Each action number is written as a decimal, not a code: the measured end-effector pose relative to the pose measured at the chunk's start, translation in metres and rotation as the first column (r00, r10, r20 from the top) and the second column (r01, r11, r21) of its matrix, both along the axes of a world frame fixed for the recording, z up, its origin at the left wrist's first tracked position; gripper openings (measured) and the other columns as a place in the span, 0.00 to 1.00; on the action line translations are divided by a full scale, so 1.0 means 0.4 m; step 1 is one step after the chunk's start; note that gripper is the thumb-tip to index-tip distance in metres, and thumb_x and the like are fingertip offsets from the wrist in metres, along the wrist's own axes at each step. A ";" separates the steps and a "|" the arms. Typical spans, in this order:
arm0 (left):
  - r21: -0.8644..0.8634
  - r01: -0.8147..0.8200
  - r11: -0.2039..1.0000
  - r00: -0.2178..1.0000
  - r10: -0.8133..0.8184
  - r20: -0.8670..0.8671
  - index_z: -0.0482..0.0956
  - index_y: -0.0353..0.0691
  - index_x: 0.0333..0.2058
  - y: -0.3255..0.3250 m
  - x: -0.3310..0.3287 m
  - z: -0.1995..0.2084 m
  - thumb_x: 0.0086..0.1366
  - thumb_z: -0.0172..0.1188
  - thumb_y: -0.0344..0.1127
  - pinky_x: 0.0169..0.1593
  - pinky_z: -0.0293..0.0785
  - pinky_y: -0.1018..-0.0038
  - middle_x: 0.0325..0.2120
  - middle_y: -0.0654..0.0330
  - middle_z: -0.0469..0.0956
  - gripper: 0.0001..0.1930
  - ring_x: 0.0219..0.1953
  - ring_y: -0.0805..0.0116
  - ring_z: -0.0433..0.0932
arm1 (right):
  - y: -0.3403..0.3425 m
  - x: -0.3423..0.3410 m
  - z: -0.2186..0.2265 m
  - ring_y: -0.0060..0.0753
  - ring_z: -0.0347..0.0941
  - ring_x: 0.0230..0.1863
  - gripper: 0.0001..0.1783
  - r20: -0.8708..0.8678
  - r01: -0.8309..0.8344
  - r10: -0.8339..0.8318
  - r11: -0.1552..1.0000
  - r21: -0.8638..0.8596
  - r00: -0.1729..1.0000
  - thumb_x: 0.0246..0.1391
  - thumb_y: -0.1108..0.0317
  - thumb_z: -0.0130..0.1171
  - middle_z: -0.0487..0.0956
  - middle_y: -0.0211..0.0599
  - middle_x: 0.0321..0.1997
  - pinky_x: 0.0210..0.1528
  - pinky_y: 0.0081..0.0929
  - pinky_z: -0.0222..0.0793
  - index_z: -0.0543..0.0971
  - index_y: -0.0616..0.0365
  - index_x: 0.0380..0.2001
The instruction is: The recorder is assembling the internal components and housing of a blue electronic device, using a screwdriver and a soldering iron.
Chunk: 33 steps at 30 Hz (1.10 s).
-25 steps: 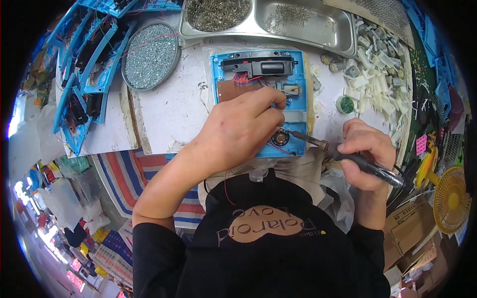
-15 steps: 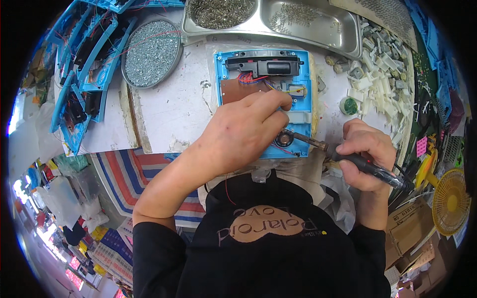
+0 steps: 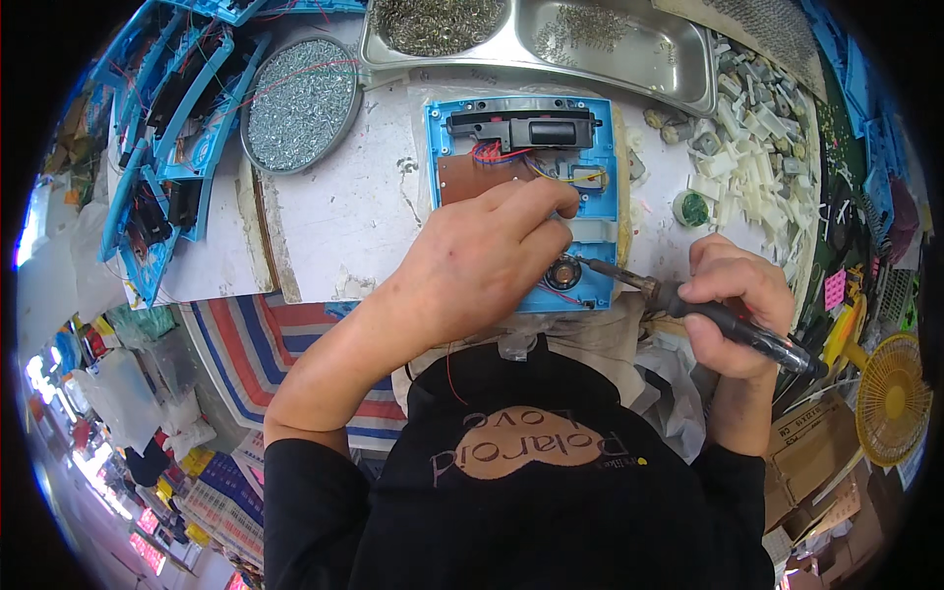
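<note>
A blue plastic housing [image 3: 602, 138] lies on the bench, with a brown circuit board [image 3: 457, 181], a black module [image 3: 551, 133], coloured wires and a small round speaker [image 3: 563, 273] inside. My left hand [image 3: 492, 251] rests over the housing and the board, its fingers curled and pressed together near the speaker. What they pinch, if anything, is hidden beneath them. In my right hand [image 3: 737, 300] is a black-handled soldering iron [image 3: 723, 320], its tip pointing left to the upper edge of the speaker, beside my left fingers.
A round tray of small screws [image 3: 300, 108] sits at left, near stacked blue housings [image 3: 177, 197]. Metal trays [image 3: 615, 39] of small parts stand at the back. White plastic pieces [image 3: 757, 147] and a small green-topped roll [image 3: 691, 207] lie right. A yellow fan [image 3: 890, 398] stands far right.
My right hand has shifted slightly right, and the soldering iron's tip now sits at the speaker's upper edge. My left hand stays almost in place.
</note>
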<state>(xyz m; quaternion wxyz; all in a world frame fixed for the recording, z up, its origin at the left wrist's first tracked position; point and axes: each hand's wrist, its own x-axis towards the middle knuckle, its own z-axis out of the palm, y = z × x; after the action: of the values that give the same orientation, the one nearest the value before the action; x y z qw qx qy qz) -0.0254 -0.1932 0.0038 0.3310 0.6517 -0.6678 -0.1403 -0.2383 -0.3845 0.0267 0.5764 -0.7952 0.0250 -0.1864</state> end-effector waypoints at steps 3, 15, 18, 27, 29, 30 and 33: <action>-0.003 -0.002 1.000 1.000 0.002 -0.001 0.79 0.40 0.36 0.001 0.000 -0.002 0.49 0.69 0.23 0.39 0.79 0.66 0.44 0.57 0.77 0.14 0.41 0.55 0.81 | -0.006 -0.013 0.001 0.32 0.65 0.21 0.13 0.012 0.013 -0.013 1.000 -0.003 1.000 0.43 0.72 0.69 0.72 0.32 0.20 0.30 0.30 0.62 0.81 0.63 0.35; -0.021 0.021 1.000 0.999 -0.022 -0.031 0.82 0.42 0.35 0.002 0.000 -0.002 0.49 0.71 0.25 0.38 0.79 0.65 0.42 0.58 0.78 0.13 0.39 0.56 0.81 | -0.007 -0.026 0.000 0.31 0.65 0.21 0.13 0.020 0.024 -0.024 1.000 0.019 1.000 0.43 0.72 0.69 0.73 0.32 0.20 0.30 0.31 0.62 0.81 0.62 0.35; 0.000 0.048 0.999 0.999 -0.048 0.008 0.82 0.42 0.35 0.000 0.002 0.004 0.49 0.71 0.26 0.38 0.79 0.66 0.42 0.59 0.78 0.13 0.38 0.57 0.81 | -0.003 -0.020 -0.004 0.31 0.65 0.21 0.13 0.004 0.013 -0.013 1.000 0.009 1.000 0.42 0.72 0.69 0.73 0.31 0.19 0.28 0.30 0.61 0.82 0.62 0.34; 0.014 0.116 0.993 0.992 -0.116 0.046 0.81 0.40 0.34 -0.011 0.010 0.010 0.48 0.71 0.28 0.35 0.79 0.67 0.44 0.58 0.77 0.13 0.37 0.59 0.80 | 0.004 -0.008 -0.008 0.30 0.63 0.20 0.12 -0.025 0.019 -0.019 1.000 0.008 1.000 0.41 0.72 0.69 0.67 0.27 0.16 0.26 0.28 0.58 0.82 0.61 0.33; 0.015 0.127 0.992 0.990 -0.128 0.055 0.81 0.40 0.34 -0.012 0.012 0.012 0.48 0.71 0.28 0.35 0.79 0.67 0.44 0.58 0.77 0.13 0.37 0.59 0.80 | 0.004 -0.007 -0.011 0.30 0.63 0.20 0.12 -0.018 0.023 -0.023 1.000 0.002 1.000 0.40 0.72 0.69 0.67 0.27 0.16 0.26 0.28 0.58 0.82 0.61 0.33; 0.019 0.128 0.992 0.990 -0.129 0.063 0.81 0.40 0.34 -0.012 0.012 0.013 0.47 0.70 0.29 0.34 0.79 0.67 0.44 0.59 0.77 0.13 0.36 0.59 0.80 | 0.005 -0.005 -0.011 0.30 0.63 0.20 0.12 -0.025 0.024 -0.024 1.000 -0.001 0.999 0.40 0.72 0.69 0.67 0.27 0.16 0.26 0.28 0.58 0.82 0.61 0.33; 0.024 0.132 0.991 0.988 -0.133 0.080 0.81 0.40 0.34 -0.010 0.011 0.014 0.47 0.70 0.29 0.34 0.78 0.68 0.43 0.59 0.77 0.13 0.36 0.59 0.80 | 0.007 -0.002 -0.009 0.30 0.63 0.20 0.13 -0.046 0.032 -0.033 0.999 -0.006 0.998 0.40 0.72 0.70 0.67 0.27 0.16 0.26 0.28 0.57 0.83 0.61 0.33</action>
<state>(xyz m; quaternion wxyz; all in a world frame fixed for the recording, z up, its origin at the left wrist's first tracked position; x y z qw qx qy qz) -0.0210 -0.1971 0.0096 0.2875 0.6140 -0.7213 -0.1415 -0.2391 -0.3819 0.0233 0.5705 -0.8003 0.0507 -0.1775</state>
